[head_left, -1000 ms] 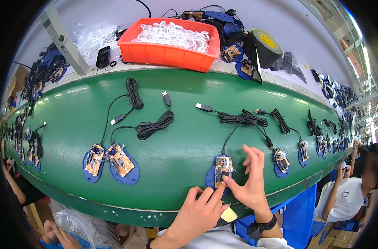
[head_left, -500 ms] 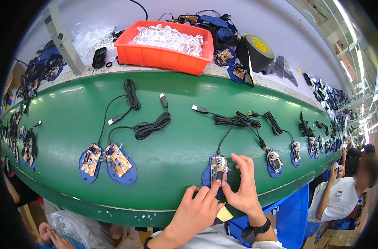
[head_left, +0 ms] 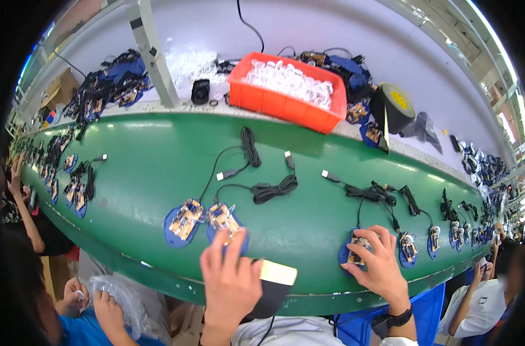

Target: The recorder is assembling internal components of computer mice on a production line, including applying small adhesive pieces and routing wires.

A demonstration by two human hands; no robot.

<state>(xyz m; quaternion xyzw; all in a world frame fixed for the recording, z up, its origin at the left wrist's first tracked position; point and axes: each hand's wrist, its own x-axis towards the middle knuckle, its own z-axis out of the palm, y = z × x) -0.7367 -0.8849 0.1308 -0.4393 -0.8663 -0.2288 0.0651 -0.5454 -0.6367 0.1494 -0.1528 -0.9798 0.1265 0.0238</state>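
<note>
My left hand [head_left: 231,282] reaches forward with its first two fingers stretched onto the near end of an open computer mouse [head_left: 223,218], a blue base with a tan circuit board and a coiled black USB cable. Left of it lies a similar open mouse [head_left: 183,222]. My right hand [head_left: 380,265] has thumb and fingers around another open mouse [head_left: 354,249] on the green surface, partly hiding its board. Next to my left hand is a dark flat piece with a pale yellow top [head_left: 278,273]; whether the hand touches it I cannot tell.
More open mice [head_left: 408,249] with cables line the green work surface [head_left: 297,230] on both sides. An orange bin [head_left: 285,106] of clear plastic rings stands on the back ledge beside a large dark roll [head_left: 396,106]. Other people sit at left and right. A blue crate [head_left: 354,328] is below.
My left hand has left the mouse at my right hand and moved left to the pair. My right hand now reaches over its mouse. The view has swung left.
</note>
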